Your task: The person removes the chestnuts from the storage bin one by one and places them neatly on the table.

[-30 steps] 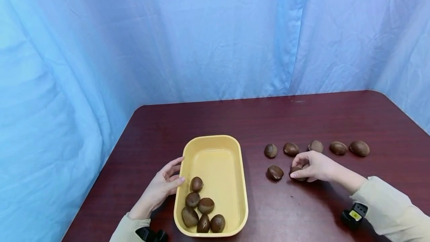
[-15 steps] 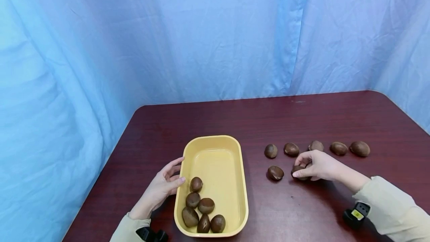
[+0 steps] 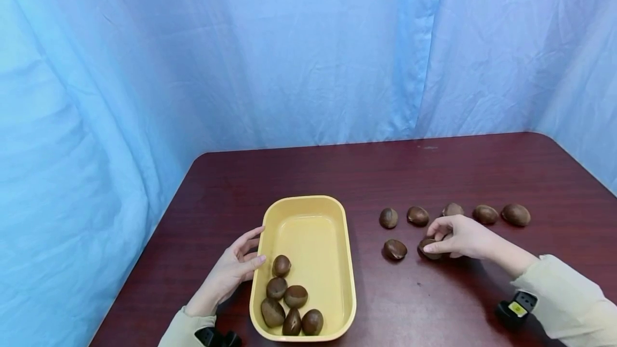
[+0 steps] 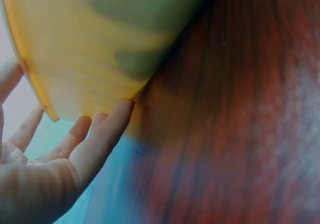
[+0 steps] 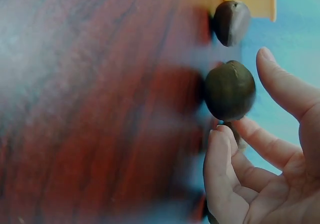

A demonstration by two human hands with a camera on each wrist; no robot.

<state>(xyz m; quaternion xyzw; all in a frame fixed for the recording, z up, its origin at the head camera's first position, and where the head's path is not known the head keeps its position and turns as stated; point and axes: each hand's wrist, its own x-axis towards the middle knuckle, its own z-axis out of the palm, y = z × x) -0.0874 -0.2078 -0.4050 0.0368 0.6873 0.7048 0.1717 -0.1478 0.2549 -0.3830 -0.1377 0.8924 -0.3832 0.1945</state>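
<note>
I see my right hand (image 3: pixel 460 237) low over the dark red table (image 3: pixel 308 175), fingers (image 5: pixel 220 159) curled narrowly about one chestnut (image 3: pixel 428 246); from the head view the nut lies at the fingertips, at about nine o'clock from the palm, thumb on its far side and the other fingers on its near side; in the right wrist view the same chestnut (image 5: pixel 230 90) sits between thumb and forefinger, with slight gaps either side, so I cannot tell whether it is truly pinched or only bracketed; it seems to rest on the table. A second loose chestnut (image 3: pixel 395 249) lies near it at nine o'clock; a row of five chestnuts (image 3: pixel 417 215) runs across at twelve o'clock of the hand, one half hidden behind the knuckles.

My left hand (image 3: pixel 231 272) rests against the left long wall of the yellow tray (image 3: pixel 339 261); its fingers (image 4: pixel 107 131) are straight and relaxed, tips touching the tray's outer wall and holding nothing; six chestnuts in the tray (image 3: pixel 289 296) cluster at its near end, at about three o'clock from that hand.
</note>
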